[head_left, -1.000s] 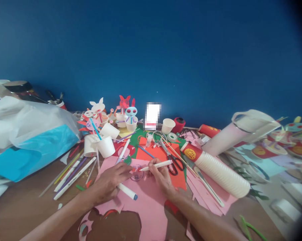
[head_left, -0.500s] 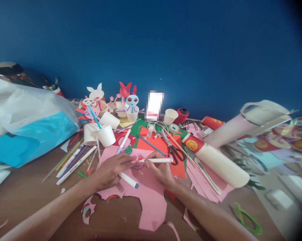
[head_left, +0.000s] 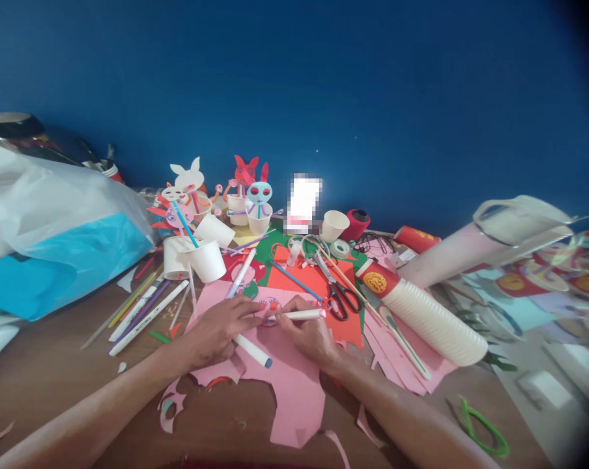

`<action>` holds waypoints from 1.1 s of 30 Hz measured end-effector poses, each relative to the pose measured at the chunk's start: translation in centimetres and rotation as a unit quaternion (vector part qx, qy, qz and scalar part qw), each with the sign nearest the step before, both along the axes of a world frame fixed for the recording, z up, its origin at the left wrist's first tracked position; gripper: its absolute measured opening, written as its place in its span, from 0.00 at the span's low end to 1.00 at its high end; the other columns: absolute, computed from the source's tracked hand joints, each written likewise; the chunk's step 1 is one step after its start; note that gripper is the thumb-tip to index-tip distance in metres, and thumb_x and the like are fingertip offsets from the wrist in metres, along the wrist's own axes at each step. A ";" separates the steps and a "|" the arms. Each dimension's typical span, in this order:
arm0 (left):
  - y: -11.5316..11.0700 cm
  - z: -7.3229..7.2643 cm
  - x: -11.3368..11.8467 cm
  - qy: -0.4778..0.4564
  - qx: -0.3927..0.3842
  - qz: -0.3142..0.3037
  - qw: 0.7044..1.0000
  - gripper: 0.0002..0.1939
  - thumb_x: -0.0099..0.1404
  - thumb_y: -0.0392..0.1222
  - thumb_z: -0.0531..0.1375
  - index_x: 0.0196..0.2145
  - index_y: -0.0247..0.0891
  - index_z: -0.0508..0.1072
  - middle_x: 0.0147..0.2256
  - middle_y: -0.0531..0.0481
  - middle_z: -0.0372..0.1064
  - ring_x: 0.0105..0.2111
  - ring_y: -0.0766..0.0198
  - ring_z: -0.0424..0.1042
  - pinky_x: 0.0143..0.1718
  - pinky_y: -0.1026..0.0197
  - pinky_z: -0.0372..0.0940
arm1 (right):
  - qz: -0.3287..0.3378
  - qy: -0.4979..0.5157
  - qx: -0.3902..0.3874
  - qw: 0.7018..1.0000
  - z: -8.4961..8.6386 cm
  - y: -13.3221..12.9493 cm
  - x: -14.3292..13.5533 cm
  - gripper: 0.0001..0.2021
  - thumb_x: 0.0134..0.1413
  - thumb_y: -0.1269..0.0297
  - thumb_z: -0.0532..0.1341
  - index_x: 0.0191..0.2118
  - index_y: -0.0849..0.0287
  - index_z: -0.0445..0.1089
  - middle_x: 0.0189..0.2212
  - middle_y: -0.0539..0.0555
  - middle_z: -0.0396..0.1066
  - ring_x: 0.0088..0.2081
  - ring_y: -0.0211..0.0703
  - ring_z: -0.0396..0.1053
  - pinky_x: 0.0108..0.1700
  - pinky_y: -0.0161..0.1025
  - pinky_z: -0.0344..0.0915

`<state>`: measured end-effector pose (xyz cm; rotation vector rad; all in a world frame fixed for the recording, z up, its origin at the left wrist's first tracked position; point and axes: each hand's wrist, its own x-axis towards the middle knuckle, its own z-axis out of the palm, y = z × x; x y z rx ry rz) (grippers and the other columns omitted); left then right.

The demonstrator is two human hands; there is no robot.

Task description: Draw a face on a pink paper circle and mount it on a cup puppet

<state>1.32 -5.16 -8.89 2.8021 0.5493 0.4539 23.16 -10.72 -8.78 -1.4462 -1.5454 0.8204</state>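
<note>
Between my hands is a small round pink paper face (head_left: 269, 305) with drawn eyes and lashes, above a large cut sheet of pink paper (head_left: 294, 391). My left hand (head_left: 226, 329) is closed at the face's left edge, thumb and forefinger against it. My right hand (head_left: 307, 329) grips a white marker (head_left: 304, 315) with a pink end, its tip by the lower part of the face. Another white marker with a blue end (head_left: 253, 352) sticks out from beneath my left hand; whether that hand holds it too is hidden. One more marker (head_left: 240, 273) lies just beyond.
Black-handled scissors (head_left: 346, 299) and a stack of paper cups (head_left: 426, 316) lie to the right. Several markers (head_left: 148, 319) lie left, near white cups (head_left: 206, 262) and paper animal figures (head_left: 259, 193). A plastic bag (head_left: 79, 234) fills the far left; a green loop (head_left: 485, 430) lies right front.
My right hand and its marker have shifted slightly left, bringing the tip further across the lower part of the face. My left hand stays almost where it was.
</note>
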 end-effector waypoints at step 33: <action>-0.2 0.1 0.0 0.008 0.001 0.004 1.000 0.37 0.44 0.20 0.53 0.53 0.39 0.65 0.53 0.42 0.64 0.53 0.50 0.61 0.54 0.45 0.60 | 0.011 -0.048 0.012 0.999 0.1 -0.1 -0.1 0.05 0.53 0.64 0.59 0.28 0.57 0.66 0.22 0.48 0.70 0.23 0.37 0.66 0.25 0.32 0.59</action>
